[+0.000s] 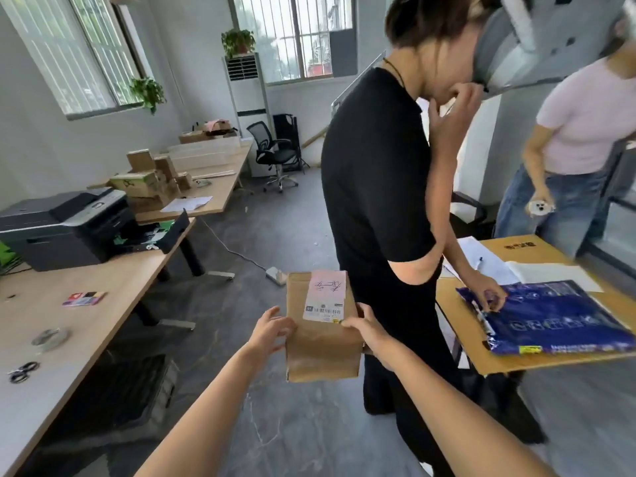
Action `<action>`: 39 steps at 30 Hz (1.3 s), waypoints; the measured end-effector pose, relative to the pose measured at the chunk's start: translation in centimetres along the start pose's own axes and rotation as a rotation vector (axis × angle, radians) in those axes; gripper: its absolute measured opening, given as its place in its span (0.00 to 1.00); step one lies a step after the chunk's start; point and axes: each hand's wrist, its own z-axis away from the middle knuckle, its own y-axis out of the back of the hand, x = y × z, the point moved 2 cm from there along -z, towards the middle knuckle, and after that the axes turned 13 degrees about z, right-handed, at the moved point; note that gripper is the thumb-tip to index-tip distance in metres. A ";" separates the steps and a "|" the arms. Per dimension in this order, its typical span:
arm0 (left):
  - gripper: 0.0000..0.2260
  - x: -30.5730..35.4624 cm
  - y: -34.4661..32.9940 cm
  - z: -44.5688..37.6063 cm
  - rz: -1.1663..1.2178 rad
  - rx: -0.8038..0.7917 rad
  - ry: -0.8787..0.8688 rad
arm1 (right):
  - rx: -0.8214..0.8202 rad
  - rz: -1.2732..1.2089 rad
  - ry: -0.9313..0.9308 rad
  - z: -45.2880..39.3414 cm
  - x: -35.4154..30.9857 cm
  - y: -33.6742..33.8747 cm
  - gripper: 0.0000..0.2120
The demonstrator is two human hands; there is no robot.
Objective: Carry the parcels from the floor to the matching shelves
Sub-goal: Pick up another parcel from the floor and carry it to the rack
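I hold a brown paper parcel [318,342] upright in front of me, above the grey floor. A white and pink label with handwriting is stuck on its upper front. My left hand [270,330] presses against the parcel's left edge with the fingers spread. On the right edge my right hand [364,327] grips the parcel, thumb on the front by the label. No shelf is in view.
A person in black [378,201] stands just behind the parcel, hand on a blue parcel [550,318] lying on a cardboard-topped table [481,356]. Another person in a pink top [585,125] stands at right. A long desk [86,304] with a printer [65,228] runs along the left.
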 end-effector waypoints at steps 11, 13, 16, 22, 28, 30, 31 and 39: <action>0.27 -6.0 -11.9 5.1 -0.143 -0.214 0.098 | 0.085 0.047 -0.046 8.1 8.4 11.0 0.33; 0.27 -7.0 -15.6 5.9 -0.173 -0.286 0.116 | 0.147 0.040 -0.073 9.7 10.3 14.0 0.32; 0.28 -8.3 -21.6 7.1 -0.223 -0.369 0.114 | 0.245 -0.003 -0.096 11.9 13.2 18.7 0.31; 0.26 -10.2 -34.0 8.6 -0.309 -0.544 0.121 | 0.473 -0.125 -0.146 16.9 18.5 27.9 0.27; 0.24 -12.9 -47.5 11.2 -0.412 -0.748 0.116 | 0.764 -0.237 -0.203 22.2 23.8 37.6 0.23; 0.24 -14.0 -52.6 12.1 -0.428 -0.810 0.132 | 0.843 -0.276 -0.228 23.9 25.5 41.0 0.19; 0.25 -14.5 -55.1 12.6 -0.426 -0.836 0.144 | 0.871 -0.287 -0.253 24.8 26.5 42.8 0.17; 0.26 -17.5 -75.0 17.2 -0.525 -1.156 0.081 | 1.128 -0.362 -0.401 32.9 31.7 57.6 0.30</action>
